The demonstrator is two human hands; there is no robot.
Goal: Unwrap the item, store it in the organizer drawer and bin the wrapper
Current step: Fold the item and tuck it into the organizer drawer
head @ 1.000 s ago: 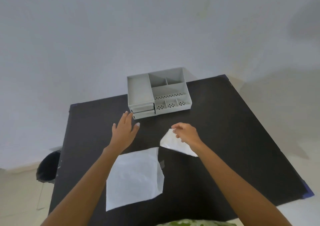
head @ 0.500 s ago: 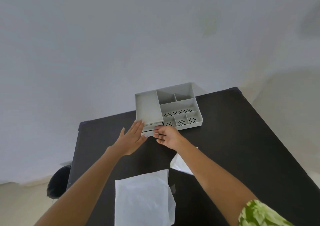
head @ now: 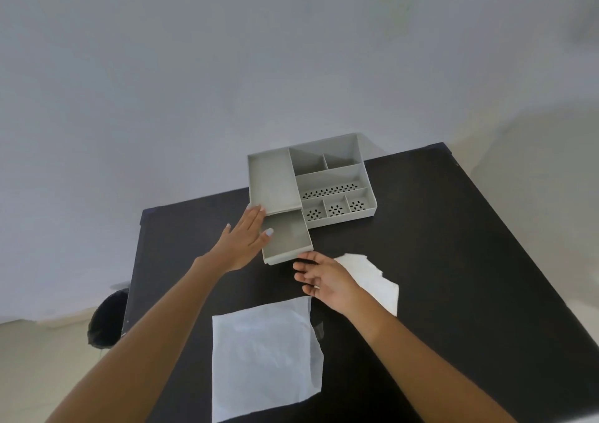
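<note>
A black bin (head: 105, 320) sits off the table's (head: 453, 260) left edge. The left hand (head: 241, 244) lies flat, grip wide, against the grey organizer (head: 311, 179) beside its pulled-out drawer (head: 287, 239). The flat wrapper (head: 264, 357) lies near the front edge. The right hand (head: 324, 280), grip loosely wide, hovers by the drawer front over what may be the folded white item (head: 372, 276).

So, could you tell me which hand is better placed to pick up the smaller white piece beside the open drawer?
Right. The right hand hovers open directly beside the smaller white piece, in front of the open drawer. The left hand lies flat against the organizer and drawer's left side, apparently bracing it.
</note>
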